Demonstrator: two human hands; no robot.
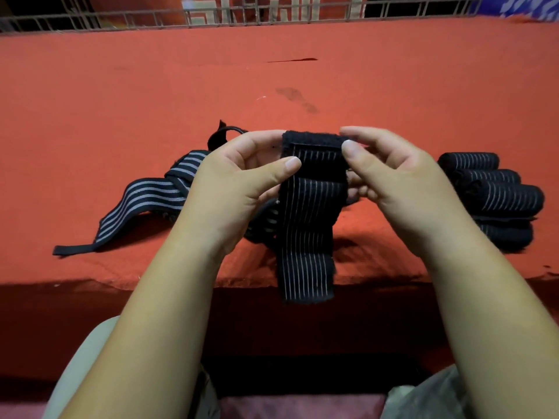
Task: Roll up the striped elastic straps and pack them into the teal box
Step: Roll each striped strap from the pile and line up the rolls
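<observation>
From the head view, a black strap (306, 237) with thin pale stripes is held up between both hands above the near edge of a red cloth (302, 80). The strap's top end, finished with a plain black fuzzy band, is pinched on its left edge by the left hand (239, 179) and on its right edge by the right hand (396, 182). Each thumb is laid on the striped face, with the fingers curled behind. The hands are close together and are parted only by the strap's width. The rest of the strap hangs down in front of the cloth's near edge, its lower end free.

Behind the left hand, loose straps (145, 201) with broader grey stripes are spread unrolled on the cloth, one end trailing out to the left. Behind the right hand, a pile of rolls (496, 189) is stacked on the cloth, well apart from the loose straps. A dark stain (298, 98) is seen farther back on the cloth. A wire rack (211, 16) runs along the far edge.
</observation>
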